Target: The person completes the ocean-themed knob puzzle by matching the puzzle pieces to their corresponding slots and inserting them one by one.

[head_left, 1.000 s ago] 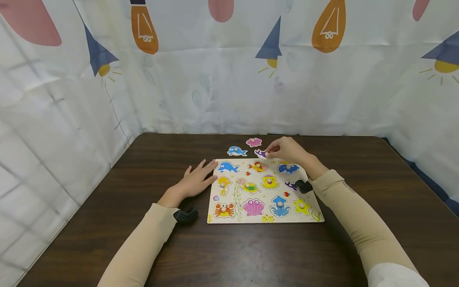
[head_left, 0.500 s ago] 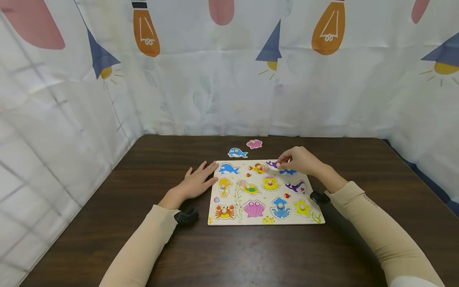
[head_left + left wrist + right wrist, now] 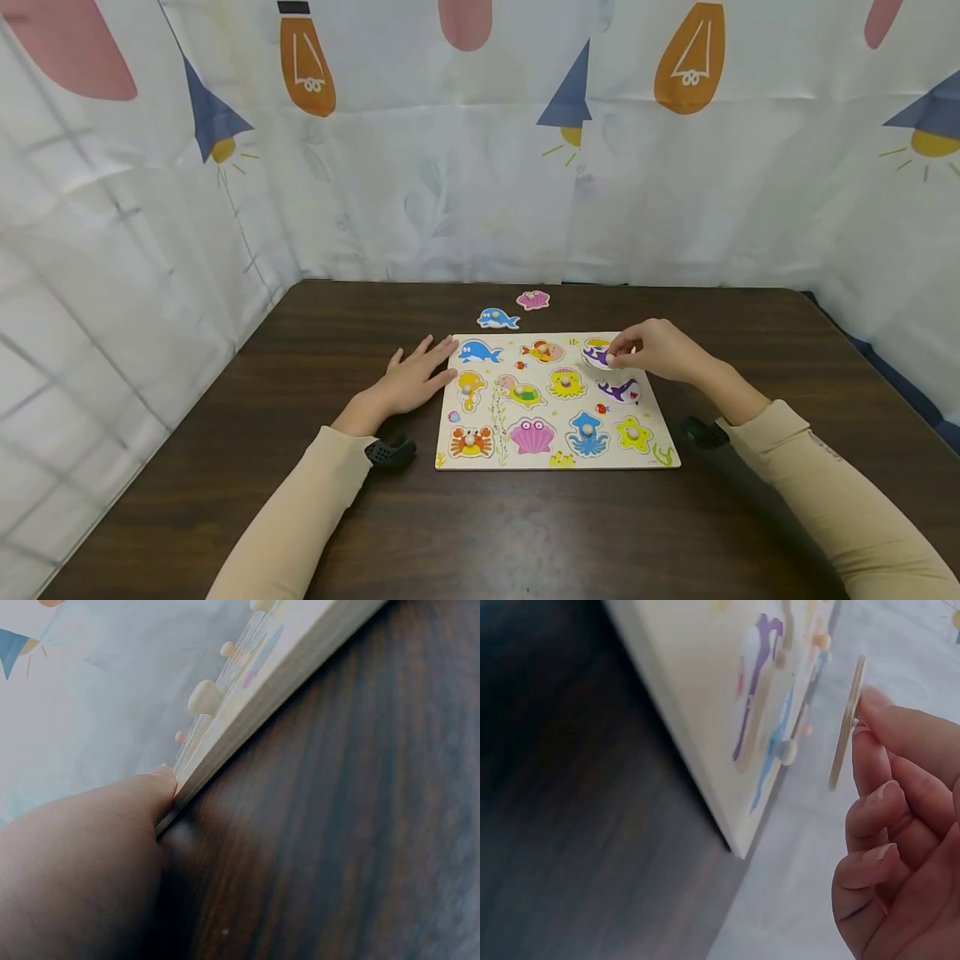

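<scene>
A wooden sea-animal puzzle board (image 3: 656, 423) lies on the table. My left hand (image 3: 405, 383) rests by its left edge with fingers spread; in the left wrist view the thumb (image 3: 154, 791) touches the board's side. My right hand (image 3: 667, 352) pinches a purple whale puzzle piece (image 3: 595, 357) over the board's upper right corner, overlapping the blue piece there. Seen edge-on in the right wrist view, the whale piece (image 3: 845, 731) is raised off the board. The purple whale picture (image 3: 619, 391) on the board has no knob, just below the right hand.
Behind the board lie a blue whale piece (image 3: 497, 318) and a pink shell piece (image 3: 533, 300). Knobbed pieces such as the crab (image 3: 471, 442) and the star (image 3: 633, 433) sit in the board. A patterned curtain (image 3: 480, 192) hangs behind the table (image 3: 525, 533).
The right hand has carried the purple whale piece from behind the board rightward and nearer, over its upper right corner. The left hand has stayed in place.
</scene>
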